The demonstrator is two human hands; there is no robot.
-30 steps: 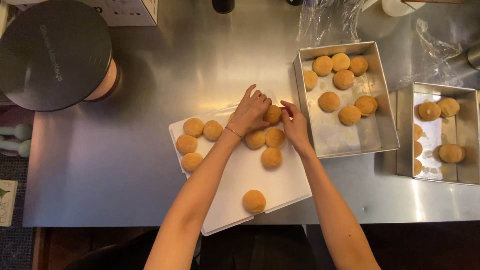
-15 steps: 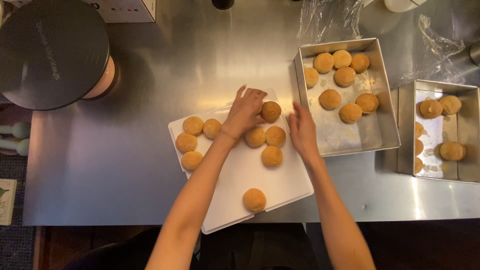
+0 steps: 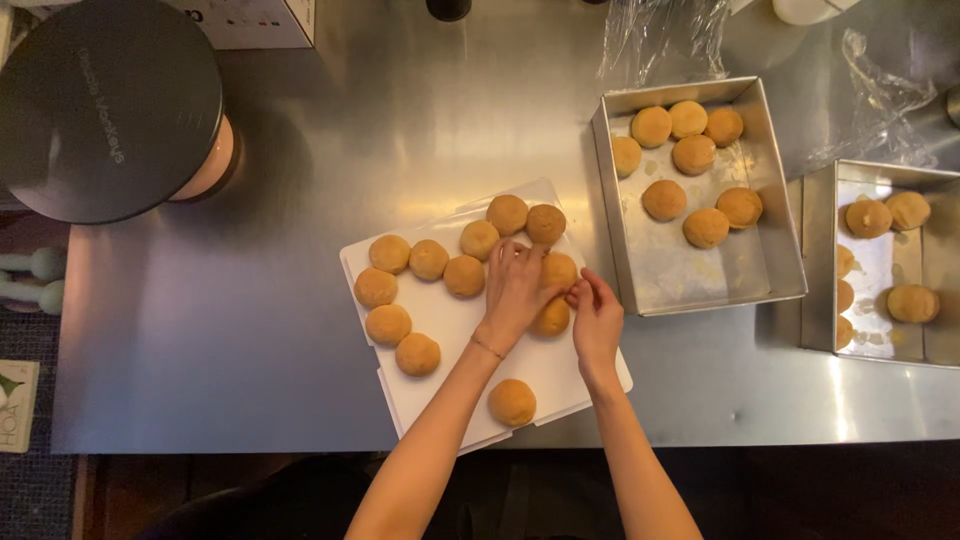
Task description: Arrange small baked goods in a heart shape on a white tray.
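- Steel counter [image 3: 330, 130] fills the view, with a white board [image 3: 450, 330] at its near edge, a square metal pan [image 3: 700, 270] to the right holding more buns, and a second pan [image 3: 880, 260] beyond it.
- On the board lie round golden buns [image 3: 428, 259], most in a loose cluster toward the far side and one bun [image 3: 511, 402] alone near the front.
- Left hand [image 3: 515, 290] lies flat with fingers spread over the buns in the middle of the cluster, touching them and gripping none.
- Right hand [image 3: 597, 318] sits just beside it, fingertips pinched narrow at the edge of a bun [image 3: 552, 318]; whether it has hold of that bun is hard to tell.
- These buns look light, soft and easily dented, perhaps slightly tacky; cupping each low around its sides seems gentler than pinching the top.
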